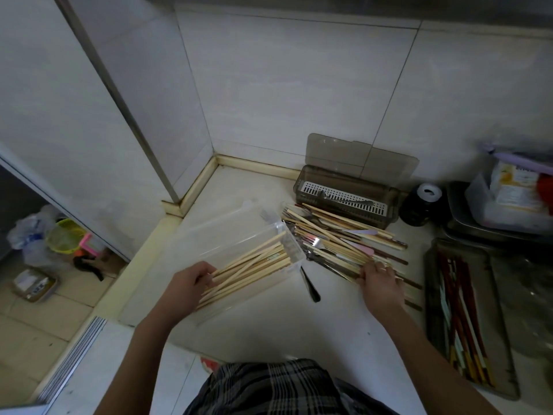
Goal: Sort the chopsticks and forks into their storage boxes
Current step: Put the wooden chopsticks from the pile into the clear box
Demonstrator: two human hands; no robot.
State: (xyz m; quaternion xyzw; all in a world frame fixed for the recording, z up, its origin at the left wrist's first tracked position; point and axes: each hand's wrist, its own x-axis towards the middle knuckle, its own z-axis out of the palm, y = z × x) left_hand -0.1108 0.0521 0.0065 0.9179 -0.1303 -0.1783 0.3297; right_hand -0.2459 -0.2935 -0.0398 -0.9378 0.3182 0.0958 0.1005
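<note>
While left hand (191, 280) fingers curl round bamboo chopsticks (254, 265) in a clear box (227, 226), right hand (380, 280) fingers grip mixed cutlery (332, 235) on a pale worktop (293, 324) cornered by white tiled walls (284, 85).

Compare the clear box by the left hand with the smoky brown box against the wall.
The clear box is colourless and see-through; the brown box is dark-tinted with a white slotted tray inside. The clear box holds a bundle of pale wooden chopsticks, which the left hand grips; the brown box holds one metal utensil. The clear box lies diagonally; the brown box runs along the wall. Both are long, open-topped plastic boxes.
</note>
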